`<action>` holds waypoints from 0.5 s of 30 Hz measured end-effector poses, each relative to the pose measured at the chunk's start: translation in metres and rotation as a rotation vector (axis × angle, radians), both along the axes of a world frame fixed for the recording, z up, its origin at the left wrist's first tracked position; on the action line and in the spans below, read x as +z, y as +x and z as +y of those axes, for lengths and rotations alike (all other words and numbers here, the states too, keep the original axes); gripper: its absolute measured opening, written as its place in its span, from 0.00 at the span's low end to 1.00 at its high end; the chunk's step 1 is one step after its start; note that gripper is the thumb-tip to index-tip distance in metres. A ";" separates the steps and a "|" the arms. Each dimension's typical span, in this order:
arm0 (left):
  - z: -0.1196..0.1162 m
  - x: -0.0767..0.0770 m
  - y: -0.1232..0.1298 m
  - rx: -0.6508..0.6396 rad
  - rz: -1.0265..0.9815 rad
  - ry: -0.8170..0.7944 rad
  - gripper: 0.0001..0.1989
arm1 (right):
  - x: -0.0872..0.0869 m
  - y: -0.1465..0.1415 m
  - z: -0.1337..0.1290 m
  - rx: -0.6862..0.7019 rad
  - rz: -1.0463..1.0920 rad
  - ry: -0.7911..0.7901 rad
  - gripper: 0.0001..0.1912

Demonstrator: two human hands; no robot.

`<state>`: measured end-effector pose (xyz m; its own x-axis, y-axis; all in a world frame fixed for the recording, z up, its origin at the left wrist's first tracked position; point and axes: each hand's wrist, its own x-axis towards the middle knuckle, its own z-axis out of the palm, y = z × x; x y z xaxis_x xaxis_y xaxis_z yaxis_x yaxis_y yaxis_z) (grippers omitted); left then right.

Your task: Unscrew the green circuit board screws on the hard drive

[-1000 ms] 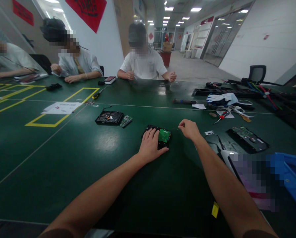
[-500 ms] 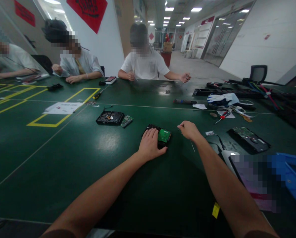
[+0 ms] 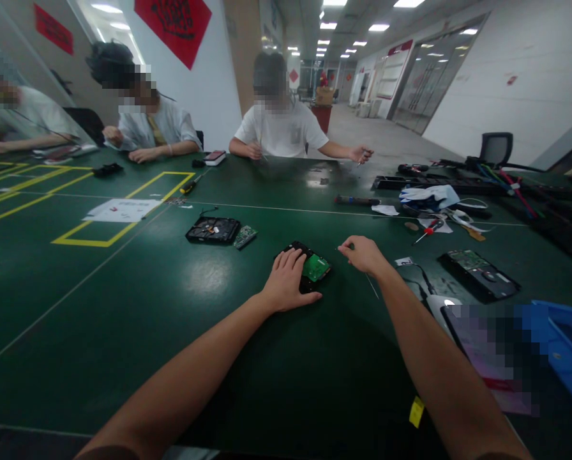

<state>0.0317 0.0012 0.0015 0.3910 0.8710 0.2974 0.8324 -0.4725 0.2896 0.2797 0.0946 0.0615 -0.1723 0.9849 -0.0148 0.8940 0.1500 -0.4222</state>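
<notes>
A black hard drive (image 3: 315,268) with a green circuit board lies on the green table in front of me. My left hand (image 3: 288,281) is laid over its left part, fingers across the top and thumb along the near side. Just right of the drive, my right hand (image 3: 360,254) is closed in a pinch, apart from it. A thin metal tool (image 3: 373,286) sticks out from under that palm towards me; the rest of it is hidden, so its kind is unclear. A tiny speck shows at the fingertips.
An opened drive case (image 3: 212,230) and a loose circuit board (image 3: 244,237) lie to the left. Another hard drive (image 3: 480,275), a red-handled screwdriver (image 3: 428,231), gloves (image 3: 429,197) and a blue bin (image 3: 561,345) are on the right. Several people sit across the table.
My right hand has shifted slightly left, nearer the hard drive, still pinched. My left hand stays on the drive. The view has tilted a little.
</notes>
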 end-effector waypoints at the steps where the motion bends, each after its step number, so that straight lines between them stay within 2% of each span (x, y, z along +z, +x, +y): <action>1: -0.002 0.000 0.003 0.042 0.009 0.010 0.54 | 0.001 0.000 0.000 -0.002 0.008 0.010 0.09; 3: -0.006 0.001 0.008 0.120 0.033 0.026 0.51 | 0.003 0.000 0.001 -0.007 0.026 0.033 0.09; 6: -0.009 0.003 0.013 0.159 0.074 0.031 0.48 | 0.005 0.000 -0.001 -0.006 0.053 0.064 0.10; 11: -0.007 0.006 0.009 0.113 0.077 0.027 0.45 | 0.013 -0.005 -0.006 0.017 0.081 0.076 0.10; 15: -0.001 0.006 0.000 0.017 0.058 0.004 0.46 | 0.020 -0.008 -0.011 0.038 0.101 0.055 0.10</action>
<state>0.0313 0.0000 0.0070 0.3927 0.8766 0.2782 0.8558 -0.4591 0.2385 0.2719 0.0836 0.0818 -0.2077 0.9764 0.0585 0.8405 0.2088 -0.4999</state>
